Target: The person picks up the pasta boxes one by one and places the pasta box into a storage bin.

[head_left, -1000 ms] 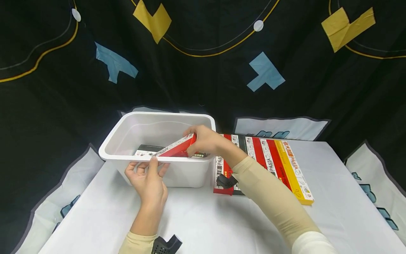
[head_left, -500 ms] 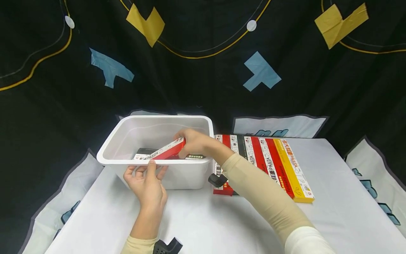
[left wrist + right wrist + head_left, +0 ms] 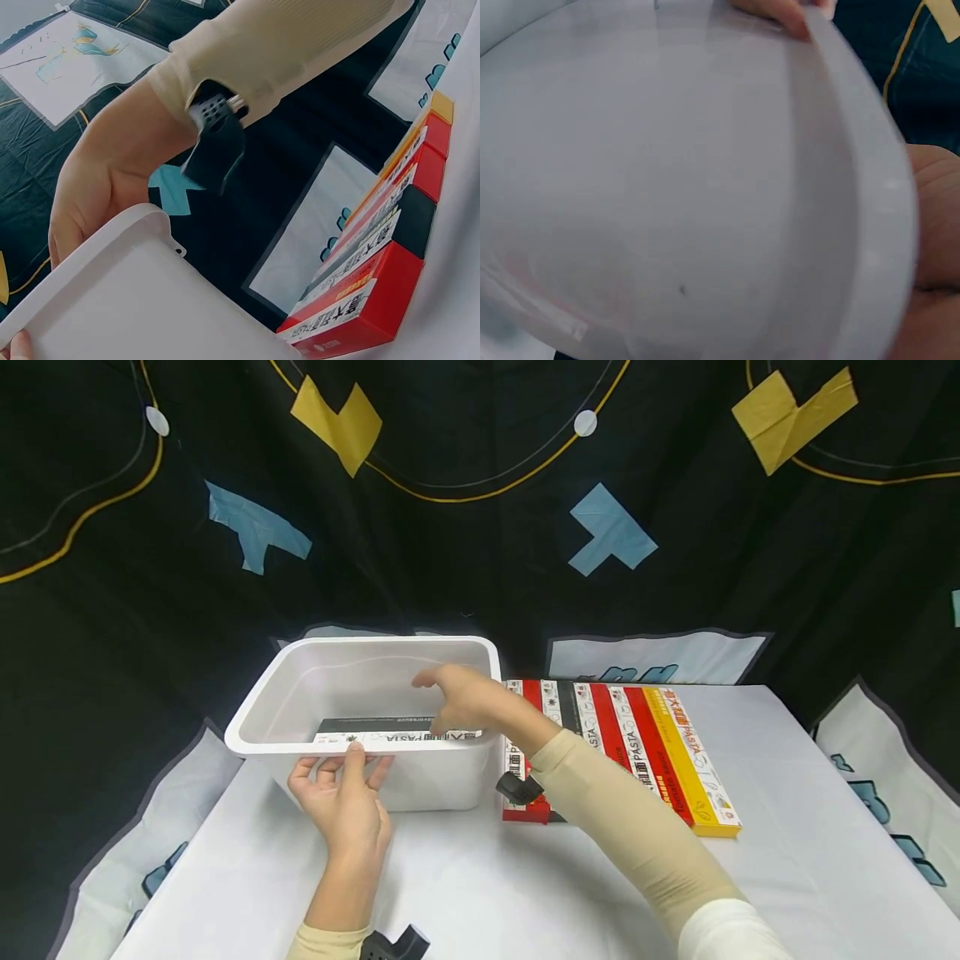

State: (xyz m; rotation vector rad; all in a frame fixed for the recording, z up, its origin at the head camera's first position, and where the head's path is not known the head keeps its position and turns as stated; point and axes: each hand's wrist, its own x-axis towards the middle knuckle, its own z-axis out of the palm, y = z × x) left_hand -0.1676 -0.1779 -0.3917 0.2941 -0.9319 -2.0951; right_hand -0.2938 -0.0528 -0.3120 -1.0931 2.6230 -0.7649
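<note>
My left hand (image 3: 341, 810) grips the front rim of a white plastic bin (image 3: 258, 710), thumb over the edge and fingers below it. My right hand (image 3: 468, 697) reaches over the bin's right side, thumb and fingers spread apart, nothing visible between them. Beneath it, a black and white pasta box (image 3: 367, 724) lies inside the bin. The front wall hides the bin's floor, and no red box shows in there. In the left wrist view the right hand (image 3: 94, 191) bends over the bin rim. Mostly the bin's outer wall (image 3: 667, 172) fills the right wrist view.
Right of the bin, a row of several flat pasta boxes (image 3: 615, 743) in red, white, black and yellow lies on the white table (image 3: 525, 885). A black curtain (image 3: 465, 560) with taped shapes hangs behind the table.
The right hand has let go of the red pasta box, which has dropped out of sight behind the bin's front wall. Its fingers have spread. The left hand keeps its grip on the rim.
</note>
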